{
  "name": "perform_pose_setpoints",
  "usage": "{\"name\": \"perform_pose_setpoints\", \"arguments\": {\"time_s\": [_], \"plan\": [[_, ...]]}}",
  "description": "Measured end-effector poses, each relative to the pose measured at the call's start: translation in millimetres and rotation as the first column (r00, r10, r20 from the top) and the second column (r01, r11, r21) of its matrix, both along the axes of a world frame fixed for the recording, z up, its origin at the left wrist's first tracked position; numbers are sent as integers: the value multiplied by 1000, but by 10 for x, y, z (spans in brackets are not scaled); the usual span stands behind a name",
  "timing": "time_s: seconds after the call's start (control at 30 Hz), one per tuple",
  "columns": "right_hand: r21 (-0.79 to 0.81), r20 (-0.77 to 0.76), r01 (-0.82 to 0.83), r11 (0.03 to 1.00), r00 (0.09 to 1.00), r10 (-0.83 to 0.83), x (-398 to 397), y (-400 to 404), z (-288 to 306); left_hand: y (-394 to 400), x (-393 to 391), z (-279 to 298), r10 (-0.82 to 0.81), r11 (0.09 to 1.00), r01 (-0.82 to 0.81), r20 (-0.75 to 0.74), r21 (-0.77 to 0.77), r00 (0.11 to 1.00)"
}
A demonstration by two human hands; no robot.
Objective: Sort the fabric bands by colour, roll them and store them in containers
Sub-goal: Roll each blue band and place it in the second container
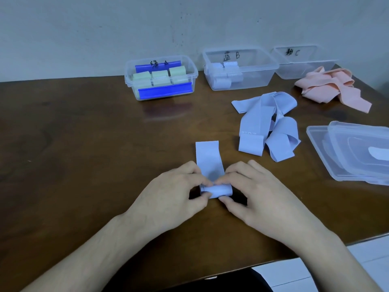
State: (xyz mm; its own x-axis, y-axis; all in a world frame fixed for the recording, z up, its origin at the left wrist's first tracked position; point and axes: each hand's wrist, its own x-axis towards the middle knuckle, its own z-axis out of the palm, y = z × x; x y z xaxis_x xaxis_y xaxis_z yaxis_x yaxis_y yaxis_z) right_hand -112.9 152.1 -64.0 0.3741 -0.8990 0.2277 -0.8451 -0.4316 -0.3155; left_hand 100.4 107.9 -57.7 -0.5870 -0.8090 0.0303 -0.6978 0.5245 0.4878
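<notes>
A pale blue fabric band (208,159) lies flat on the brown table, its near end rolled into a small tube. My left hand (174,197) and my right hand (256,194) pinch that rolled end from either side, thumbs under it and fingertips on top. A loose heap of pale blue bands (271,125) lies to the right. Pink bands (332,87) are piled at the far right. Container A (130,81) holds green rolls, container B (271,70) holds pale blue rolls, and container C (282,70) stands behind the pink heap.
Two clear lids (345,152) are stacked at the right edge of the table. The three containers stand in a row against the grey wall. The table's near edge runs just below my forearms, with white floor tiles beyond at lower right.
</notes>
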Motion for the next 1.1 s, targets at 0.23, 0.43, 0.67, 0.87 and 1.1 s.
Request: {"name": "perform_pose_setpoints", "arguments": {"time_s": [0.23,0.43,0.67,0.87,1.1], "plan": [[31,26,26,999,999,-26,22,-81,-51,78,-40,51,-23,978,13,-47,-208,999],[64,14,18,998,1000,-19,19,-149,-31,-7,-13,-25,-26,983,21,-24,-180,999],[25,16,1,1000,1000,-1,12,-196,-5,-90,0,-21,54,998,-56,-74,-25,996],[53,38,-7,999,999,5,-4,-273,-2,-67,-18,-22,36,990,-45,-69,-135,997],[76,2,-8,997,1000,8,-28,-360,-1,-135,-25,-45,35,989,-42,-55,-145,998]]}}
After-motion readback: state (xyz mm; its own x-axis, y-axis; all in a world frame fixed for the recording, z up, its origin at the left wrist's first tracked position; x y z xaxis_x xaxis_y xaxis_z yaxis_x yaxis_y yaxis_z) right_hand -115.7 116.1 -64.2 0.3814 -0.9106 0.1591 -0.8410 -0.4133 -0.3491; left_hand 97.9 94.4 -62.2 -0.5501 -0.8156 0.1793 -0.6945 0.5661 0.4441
